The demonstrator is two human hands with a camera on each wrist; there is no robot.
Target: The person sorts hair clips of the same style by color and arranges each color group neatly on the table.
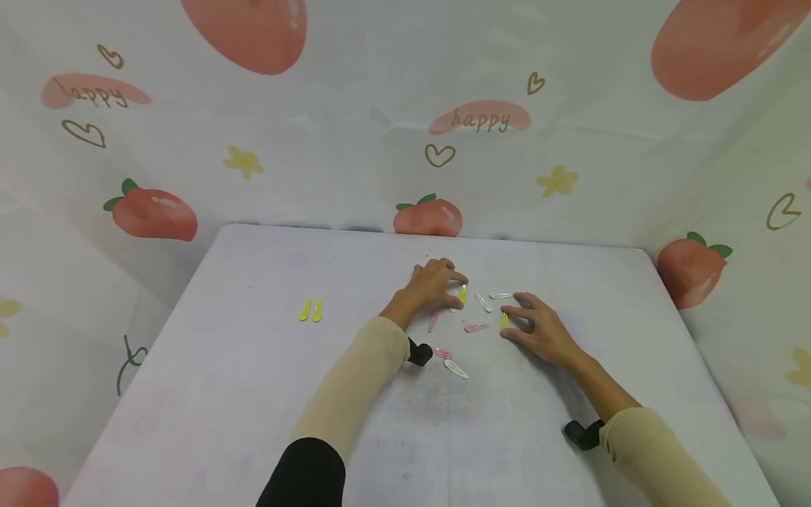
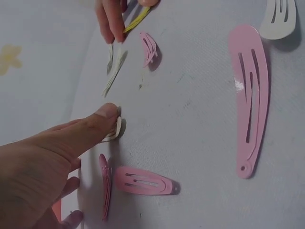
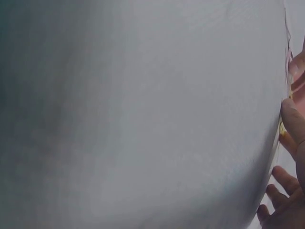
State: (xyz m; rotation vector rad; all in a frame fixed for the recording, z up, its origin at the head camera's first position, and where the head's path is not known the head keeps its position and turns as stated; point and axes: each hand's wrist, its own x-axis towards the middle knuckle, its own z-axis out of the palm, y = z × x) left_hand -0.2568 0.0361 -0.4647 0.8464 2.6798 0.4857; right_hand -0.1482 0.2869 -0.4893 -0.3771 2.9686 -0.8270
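In the head view my left hand [image 1: 433, 283] pinches a yellow hair clip [image 1: 462, 293] between thumb and a finger, low over the white table. My right hand [image 1: 541, 329] pinches another yellow clip [image 1: 505, 321] between thumb and fingertip. Between and below the hands lie pink clips [image 1: 476, 327] and white clips [image 1: 483, 303]. In the left wrist view the left thumb covers part of a white clip [image 2: 112, 133], and the other hand [image 2: 114, 19] holds a yellow clip [image 2: 138, 19]. The right wrist view shows fingers [image 3: 294, 121] at its right edge.
Two yellow clips [image 1: 311, 310] lie side by side on the left part of the table [image 1: 253, 394]. A patterned cloth [image 1: 355, 141] hangs behind and at the sides. A pink clip [image 1: 442, 353] and a white clip [image 1: 456, 369] lie close to the left wrist.
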